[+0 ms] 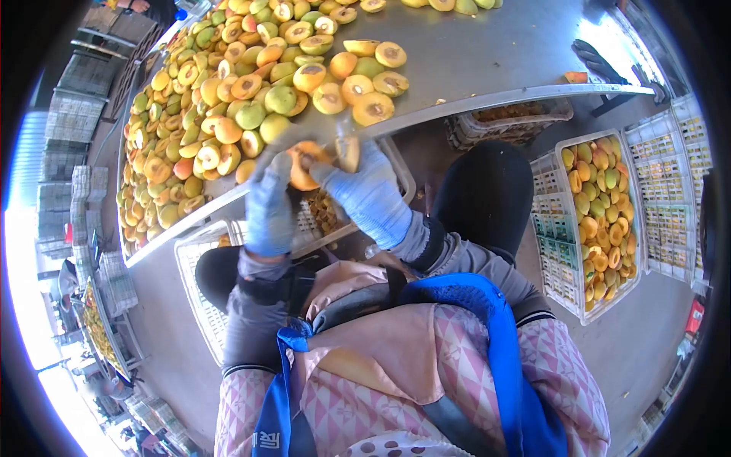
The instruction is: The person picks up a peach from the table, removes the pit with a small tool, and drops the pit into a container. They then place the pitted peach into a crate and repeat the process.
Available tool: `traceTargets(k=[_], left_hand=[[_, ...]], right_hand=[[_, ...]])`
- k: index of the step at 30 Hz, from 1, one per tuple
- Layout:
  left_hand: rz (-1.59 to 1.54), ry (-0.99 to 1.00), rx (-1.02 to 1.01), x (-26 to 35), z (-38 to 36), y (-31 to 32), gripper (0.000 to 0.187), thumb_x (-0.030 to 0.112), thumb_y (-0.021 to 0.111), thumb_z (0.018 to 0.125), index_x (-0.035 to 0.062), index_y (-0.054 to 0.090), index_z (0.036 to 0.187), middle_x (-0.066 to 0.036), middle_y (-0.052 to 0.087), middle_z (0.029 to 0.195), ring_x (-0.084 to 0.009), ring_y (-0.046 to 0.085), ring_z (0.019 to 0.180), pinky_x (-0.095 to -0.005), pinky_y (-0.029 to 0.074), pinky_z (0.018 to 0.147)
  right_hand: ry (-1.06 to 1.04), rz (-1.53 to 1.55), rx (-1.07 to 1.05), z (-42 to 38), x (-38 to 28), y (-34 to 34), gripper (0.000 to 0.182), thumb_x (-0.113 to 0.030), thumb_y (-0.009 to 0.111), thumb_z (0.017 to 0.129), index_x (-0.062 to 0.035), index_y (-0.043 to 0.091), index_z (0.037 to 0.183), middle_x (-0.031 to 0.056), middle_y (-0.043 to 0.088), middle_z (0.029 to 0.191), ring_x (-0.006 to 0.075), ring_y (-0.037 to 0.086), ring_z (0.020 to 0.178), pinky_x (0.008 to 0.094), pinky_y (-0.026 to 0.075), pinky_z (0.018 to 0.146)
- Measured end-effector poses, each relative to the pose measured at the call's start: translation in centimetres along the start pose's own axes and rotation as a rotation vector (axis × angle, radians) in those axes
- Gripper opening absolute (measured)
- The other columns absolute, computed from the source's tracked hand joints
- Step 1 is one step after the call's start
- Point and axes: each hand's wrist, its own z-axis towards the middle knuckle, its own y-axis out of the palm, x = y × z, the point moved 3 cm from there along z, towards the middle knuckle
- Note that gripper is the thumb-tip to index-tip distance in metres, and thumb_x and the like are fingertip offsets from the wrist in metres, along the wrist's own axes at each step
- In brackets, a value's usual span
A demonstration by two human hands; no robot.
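Observation:
Both my hands wear light blue-grey gloves and meet at the near edge of the metal table [457, 108]. My left hand [270, 213] is closed around an orange apricot half [304, 174], its cut face up with a dark hollow. From the right, the fingers of my right hand [369, 199] reach the same apricot half. A short tan, handle-like piece [349, 154] sticks up from my right hand, blurred at its upper end. Just beyond my hands lies a large heap of apricots [228, 91], many cut in half with brown centres showing.
Below the table edge sits a crate [403, 171] with scraps inside. A white crate [199, 263] stands by my left leg. To the right, a crate full of apricot halves [601, 221] stands beside stacked crates [670, 183]. A dark glove [598, 62] lies on the table.

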Motion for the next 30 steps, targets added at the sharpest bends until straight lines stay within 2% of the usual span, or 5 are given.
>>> traceTargets(k=[2, 10, 20, 23, 30], left_hand=[[-0.059, -0.037, 0.198, -0.5, -1.3, 0.9, 0.054, 0.044, 0.043, 0.100, -0.0038, 0.052, 0.124, -0.008, 0.063, 0.102, -0.0122, 0.056, 0.092, -0.0272, 0.047, 0.082], [0.709, 0.134, 0.094, 0.5, -3.3, -2.0, 0.042, 0.035, 0.035, 0.104, 0.0003, 0.056, 0.115, -0.009, 0.061, 0.100, -0.0183, 0.057, 0.091, -0.0307, 0.047, 0.082], [0.267, -0.059, 0.131, -1.2, -3.1, -2.7, 0.035, 0.031, 0.041, 0.101, 0.0010, 0.055, 0.111, -0.004, 0.060, 0.093, -0.0156, 0.056, 0.081, -0.0291, 0.047, 0.074], [0.053, 0.060, 0.379, -1.4, -2.4, -4.1, 0.023, 0.017, 0.063, 0.089, -0.0008, 0.058, 0.104, -0.006, 0.062, 0.090, -0.0134, 0.058, 0.079, -0.0276, 0.049, 0.070], [0.706, 0.238, 0.326, -0.3, -2.4, -2.7, 0.025, -0.005, 0.068, 0.076, 0.0001, 0.060, 0.099, -0.008, 0.065, 0.091, -0.0171, 0.060, 0.082, -0.0283, 0.050, 0.075]], right_hand=[[-0.144, -0.118, -0.045, -0.4, 0.9, 1.1, 0.041, -0.017, 0.074, 0.082, 0.0006, 0.052, 0.113, 0.0116, 0.064, 0.106, 0.0193, 0.063, 0.095, 0.0312, 0.050, 0.078], [-0.501, -0.672, -0.188, -0.3, 1.4, 1.8, 0.037, -0.020, 0.074, 0.078, -0.0066, 0.060, 0.110, 0.0171, 0.066, 0.094, 0.0354, 0.066, 0.084, 0.0405, 0.054, 0.068], [-0.406, -0.921, -0.431, -1.4, 1.3, 2.0, 0.033, -0.032, 0.063, 0.087, -0.0098, 0.058, 0.111, 0.0176, 0.066, 0.086, 0.0373, 0.065, 0.080, 0.0446, 0.051, 0.072], [-0.257, -1.014, -0.606, -3.0, 1.7, 2.1, 0.036, -0.037, 0.062, 0.088, -0.0085, 0.057, 0.110, 0.0176, 0.066, 0.083, 0.0382, 0.065, 0.079, 0.0454, 0.051, 0.072], [-0.476, -1.006, -0.210, -1.9, 2.3, 1.6, 0.035, -0.033, 0.067, 0.086, -0.0020, 0.053, 0.094, 0.0195, 0.062, 0.066, 0.0393, 0.063, 0.062, 0.0464, 0.050, 0.053]])
